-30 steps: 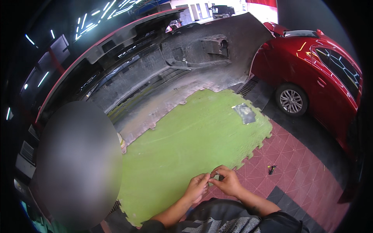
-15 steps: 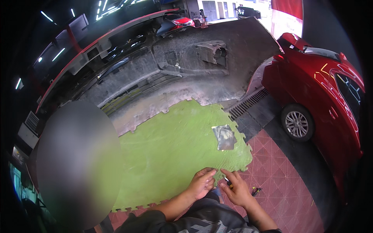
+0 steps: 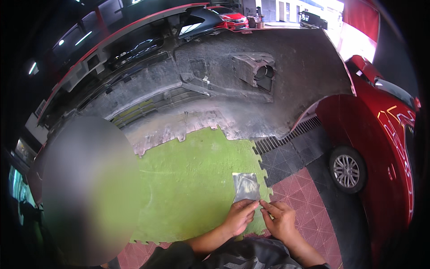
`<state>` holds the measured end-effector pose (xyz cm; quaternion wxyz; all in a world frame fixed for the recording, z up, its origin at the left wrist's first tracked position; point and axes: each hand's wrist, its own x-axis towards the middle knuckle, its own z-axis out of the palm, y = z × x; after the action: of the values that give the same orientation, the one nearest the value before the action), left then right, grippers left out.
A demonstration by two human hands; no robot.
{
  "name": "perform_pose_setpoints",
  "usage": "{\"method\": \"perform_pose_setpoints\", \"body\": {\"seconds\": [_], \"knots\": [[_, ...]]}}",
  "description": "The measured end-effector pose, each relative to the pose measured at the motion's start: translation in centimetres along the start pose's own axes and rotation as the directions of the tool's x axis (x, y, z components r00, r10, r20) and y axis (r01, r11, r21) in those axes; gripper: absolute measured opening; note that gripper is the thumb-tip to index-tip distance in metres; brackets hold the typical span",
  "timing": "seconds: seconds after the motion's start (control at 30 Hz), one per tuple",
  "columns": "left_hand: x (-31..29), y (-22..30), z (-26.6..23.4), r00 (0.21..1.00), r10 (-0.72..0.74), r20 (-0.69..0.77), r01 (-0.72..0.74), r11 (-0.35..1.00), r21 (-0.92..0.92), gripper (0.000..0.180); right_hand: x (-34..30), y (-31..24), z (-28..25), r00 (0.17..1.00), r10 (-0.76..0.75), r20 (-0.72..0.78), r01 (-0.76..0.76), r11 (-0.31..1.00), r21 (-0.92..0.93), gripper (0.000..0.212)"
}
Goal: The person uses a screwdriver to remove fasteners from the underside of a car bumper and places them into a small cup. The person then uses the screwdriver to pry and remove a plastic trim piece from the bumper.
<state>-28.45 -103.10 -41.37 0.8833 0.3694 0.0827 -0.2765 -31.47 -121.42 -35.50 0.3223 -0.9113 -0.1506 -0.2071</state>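
Observation:
My left hand (image 3: pixel 242 216) and my right hand (image 3: pixel 281 218) are close together above the near right part of a green foam mat (image 3: pixel 183 179). Thumb and fingers of each hand pinch at the same spot, where the fingertips almost meet. Whatever lies between them is too small to make out. Just beyond my left fingertips, some thin grey square sheets (image 3: pixel 245 186) with pale smudges lie overlapping on the mat. Past the mat stands a large dark car bumper (image 3: pixel 219 96), its inner side toward me, with a dusty, pinkish lower edge.
A red car (image 3: pixel 380 134) with a silver wheel (image 3: pixel 347 170) stands at the right. Red grid floor tiles (image 3: pixel 300 197) and a dark drain grate (image 3: pixel 286 138) adjoin the mat. Another red car (image 3: pixel 230 18) is far back. A blurred patch covers the left side.
My view has shifted, bringing the sheets nearer my hands. My fingertips have closed to a pinch; the small dark-and-yellow thing seen earlier at my right hand no longer shows.

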Motion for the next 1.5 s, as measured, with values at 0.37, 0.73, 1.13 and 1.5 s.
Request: {"method": "perform_pose_setpoints", "body": {"seconds": [0.37, 0.73, 1.13, 1.5], "knots": [[5.7, -4.3, 4.3, 0.896, 0.365, -0.255, -0.389, 0.920, -0.051, 0.017, 7.8, 11.8, -2.1, 0.892, -0.221, 0.393, 0.017, 0.888, 0.459, 0.031], [13.8, -10.8, 17.6, 0.734, 0.496, -0.465, -0.602, 0.791, -0.107, 0.009, 10.3, 21.2, -10.8, 0.869, -0.397, 0.297, 0.231, 0.854, 0.465, 0.036], [19.5, -10.7, 22.6, 0.810, 0.444, -0.383, -0.497, 0.867, -0.045, 0.015, 13.1, 28.1, -14.7, 0.878, -0.311, 0.364, 0.052, 0.818, 0.572, 0.040], [24.0, -4.7, 20.3, 0.851, 0.371, -0.371, -0.396, 0.918, 0.011, 0.014, 18.0, 30.1, -11.6, 0.780, -0.264, 0.568, -0.310, 0.625, 0.716, 0.059]]}}
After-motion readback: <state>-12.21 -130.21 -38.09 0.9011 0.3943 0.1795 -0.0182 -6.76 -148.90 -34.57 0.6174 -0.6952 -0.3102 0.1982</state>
